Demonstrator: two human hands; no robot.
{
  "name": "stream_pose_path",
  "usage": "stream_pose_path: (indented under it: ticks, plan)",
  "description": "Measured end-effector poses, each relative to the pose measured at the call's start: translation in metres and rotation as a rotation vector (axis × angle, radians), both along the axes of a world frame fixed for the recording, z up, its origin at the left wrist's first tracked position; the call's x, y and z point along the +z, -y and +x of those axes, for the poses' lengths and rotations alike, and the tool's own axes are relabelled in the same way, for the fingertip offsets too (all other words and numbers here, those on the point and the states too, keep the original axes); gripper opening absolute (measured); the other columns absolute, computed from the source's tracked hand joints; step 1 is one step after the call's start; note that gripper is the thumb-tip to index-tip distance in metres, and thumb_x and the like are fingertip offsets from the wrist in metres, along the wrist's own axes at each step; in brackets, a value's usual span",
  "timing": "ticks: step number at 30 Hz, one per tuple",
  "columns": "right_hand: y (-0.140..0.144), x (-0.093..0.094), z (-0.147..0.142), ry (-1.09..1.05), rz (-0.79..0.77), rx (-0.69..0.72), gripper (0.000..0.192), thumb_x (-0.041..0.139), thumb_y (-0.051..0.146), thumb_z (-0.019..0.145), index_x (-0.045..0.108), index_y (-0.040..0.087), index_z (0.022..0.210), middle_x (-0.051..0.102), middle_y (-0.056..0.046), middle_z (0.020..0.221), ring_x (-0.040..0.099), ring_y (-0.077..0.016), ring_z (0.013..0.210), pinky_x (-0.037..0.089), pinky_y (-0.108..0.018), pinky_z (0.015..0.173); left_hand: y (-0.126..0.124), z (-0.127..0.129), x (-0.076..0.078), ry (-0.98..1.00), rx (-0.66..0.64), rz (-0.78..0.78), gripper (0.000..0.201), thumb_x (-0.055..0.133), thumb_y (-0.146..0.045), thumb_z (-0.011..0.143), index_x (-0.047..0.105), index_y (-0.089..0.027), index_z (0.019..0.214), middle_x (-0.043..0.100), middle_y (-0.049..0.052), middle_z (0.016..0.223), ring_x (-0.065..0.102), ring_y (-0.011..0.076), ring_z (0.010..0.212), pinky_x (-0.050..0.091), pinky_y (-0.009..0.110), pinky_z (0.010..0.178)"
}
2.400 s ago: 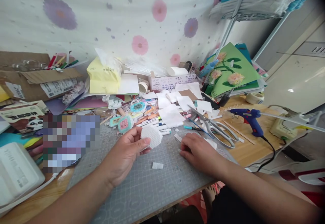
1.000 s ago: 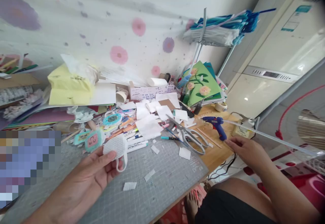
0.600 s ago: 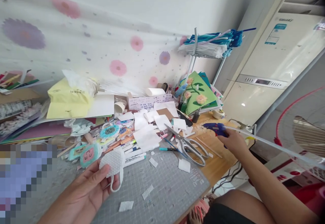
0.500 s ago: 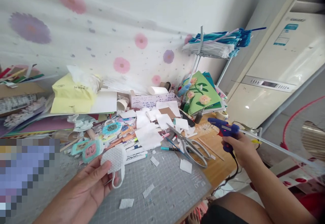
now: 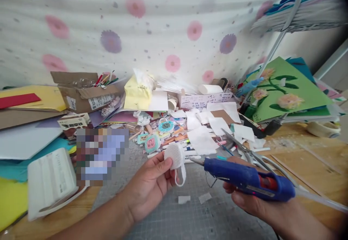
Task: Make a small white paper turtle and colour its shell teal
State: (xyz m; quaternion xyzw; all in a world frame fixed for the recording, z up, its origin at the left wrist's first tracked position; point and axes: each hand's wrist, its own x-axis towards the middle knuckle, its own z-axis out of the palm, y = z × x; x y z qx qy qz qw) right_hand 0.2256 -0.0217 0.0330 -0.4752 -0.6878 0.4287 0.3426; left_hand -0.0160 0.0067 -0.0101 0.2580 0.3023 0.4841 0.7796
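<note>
Between thumb and fingers, my left hand (image 5: 152,185) pinches a small white textured round piece (image 5: 174,156) with a white strap loop (image 5: 180,178) hanging below it. A blue hot glue gun (image 5: 247,180) is gripped in my right hand (image 5: 244,200). Its metal nozzle points left, close to the right side of the white piece, with a small gap visible between them. From the gun's rear a clear glue stick (image 5: 320,200) sticks out. Several of my right fingers are hidden behind the gun's body.
Scissors (image 5: 252,156) lie behind the glue gun. White paper pieces (image 5: 202,140), markers and small decorated crafts (image 5: 152,143) crowd the grey cutting mat (image 5: 163,218). A cardboard box (image 5: 78,91) and a white device (image 5: 51,182) stand left; green flowered card (image 5: 288,91) leans right.
My right hand has brought the glue gun in from the far right, up near the white piece. The view has swung left. My left hand keeps its pinch on the piece.
</note>
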Motion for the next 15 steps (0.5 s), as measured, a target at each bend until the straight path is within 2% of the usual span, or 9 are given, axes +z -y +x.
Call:
stream_pose_path:
  ticks: [7,15]
  plan:
    - [-0.0027,-0.001,-0.0047,0.1,0.016,0.026,0.022,0.064,0.037,0.076,0.068,0.025,0.093,0.069,-0.004,0.082,0.067,-0.0229,0.075,0.057,-0.035,0.068,-0.0001,0.0004,0.0013,0.028,-0.043,-0.004,0.009,0.066,-0.022,0.078,0.064,-0.014,0.08,0.062,0.001,0.066,0.055,0.0093,0.054,0.044,0.021,0.054]
    - [0.0013,-0.002,-0.011,0.194,0.178,-0.04,0.015,0.061,0.039,0.075,0.065,0.025,0.074,0.066,-0.002,0.074,0.064,-0.0216,0.07,0.055,-0.034,0.065,0.0019,-0.0015,0.0015,0.041,-0.07,-0.016,0.022,0.072,-0.022,0.072,0.067,-0.014,0.092,0.067,0.003,0.075,0.058,0.0108,0.059,0.047,0.023,0.058]
